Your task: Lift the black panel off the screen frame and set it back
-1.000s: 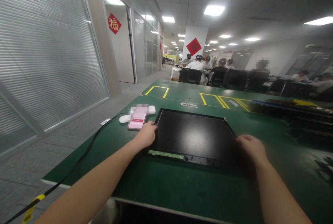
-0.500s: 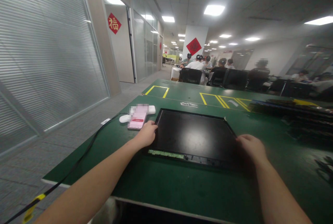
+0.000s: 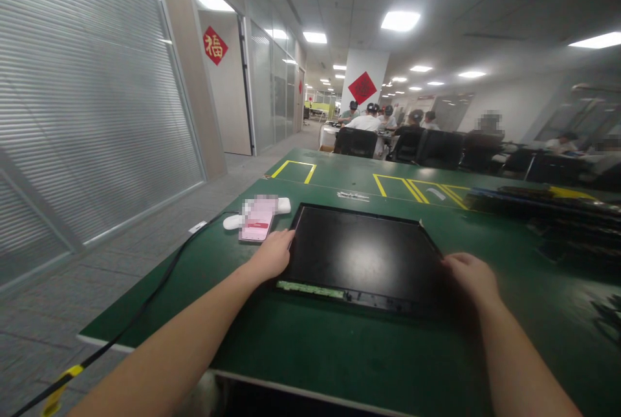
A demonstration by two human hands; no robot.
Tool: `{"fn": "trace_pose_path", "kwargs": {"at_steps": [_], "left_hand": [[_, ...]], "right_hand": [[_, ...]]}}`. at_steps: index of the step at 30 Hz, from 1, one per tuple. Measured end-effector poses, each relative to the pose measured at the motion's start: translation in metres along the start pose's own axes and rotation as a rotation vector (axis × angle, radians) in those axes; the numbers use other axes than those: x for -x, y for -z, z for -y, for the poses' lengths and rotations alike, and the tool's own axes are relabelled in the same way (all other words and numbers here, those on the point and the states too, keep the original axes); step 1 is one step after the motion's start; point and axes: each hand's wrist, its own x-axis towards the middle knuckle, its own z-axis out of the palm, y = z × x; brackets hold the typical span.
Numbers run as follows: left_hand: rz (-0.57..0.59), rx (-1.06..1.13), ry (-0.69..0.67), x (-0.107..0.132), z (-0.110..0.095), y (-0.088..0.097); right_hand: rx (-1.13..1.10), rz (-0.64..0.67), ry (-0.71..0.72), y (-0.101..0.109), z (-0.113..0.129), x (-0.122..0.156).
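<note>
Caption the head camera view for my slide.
Left hand and right hand hold opposite edges of a black panel on a green table.

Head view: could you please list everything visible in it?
table: one, green, with yellow markings
display panel: one, black, flat at the table's middle
phone: one, pink screen, left of the panel
white device: one, white, by the phone's far end
cable: one, black, trailing off the table's left side
dark stack: one, black, table's far right
red signs: two large, red, wall and pillar
people: several, seated far behind
left hand: one, bare, gripping panel's left edge
right hand: one, bare, gripping panel's right edge
</note>
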Motion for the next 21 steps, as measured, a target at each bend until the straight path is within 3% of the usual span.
{"fn": "trace_pose_path", "kwargs": {"at_steps": [8,17,21], "left_hand": [[-0.024,0.3,0.057,0.0,0.003,0.01],[-0.104,1.163,0.231,-0.004,-0.002,0.009],[-0.159,1.336,0.37,-0.005,-0.009,0.011]], "right_hand": [[0.024,0.005,-0.002,0.002,0.002,0.0],[0.05,0.021,-0.02,0.005,0.006,0.001],[0.066,0.038,-0.026,0.004,0.002,-0.003]]}}
